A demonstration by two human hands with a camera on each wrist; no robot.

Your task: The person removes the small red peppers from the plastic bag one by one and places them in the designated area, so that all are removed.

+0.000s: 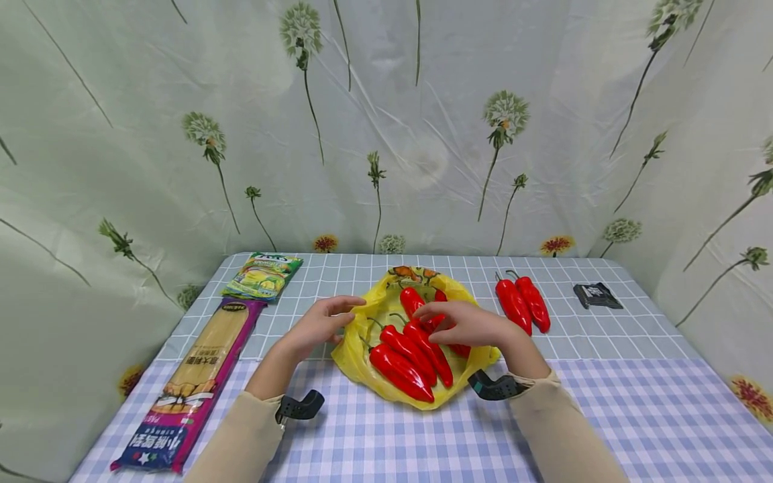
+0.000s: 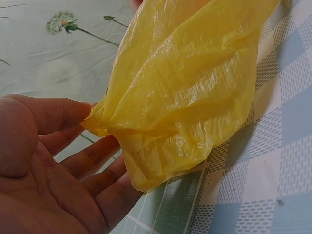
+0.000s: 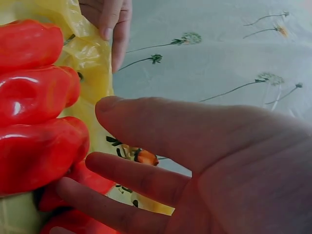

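Observation:
A yellow plastic bag (image 1: 350,359) lies spread on the table, its mouth wide, with several glossy red peppers (image 1: 401,374) on it, some with green stems. At its left edge my left hand (image 1: 320,327) pinches the thin plastic between thumb and index finger; the left wrist view shows the gathered bag edge (image 2: 100,119) there, with the other fingers extended behind. My right hand (image 1: 474,325) hovers over the right side of the peppers, fingers spread and loosely bent. In the right wrist view its fingertips are close beside the peppers (image 3: 41,156); contact cannot be made out.
Two more red peppers (image 1: 522,305) lie right of the bag, and a small black packet (image 1: 596,295) farther right. On the left are a long pack of pasta (image 1: 196,376) and a green-yellow packet (image 1: 262,276). A dandelion-print curtain (image 1: 423,168) stands behind the table.

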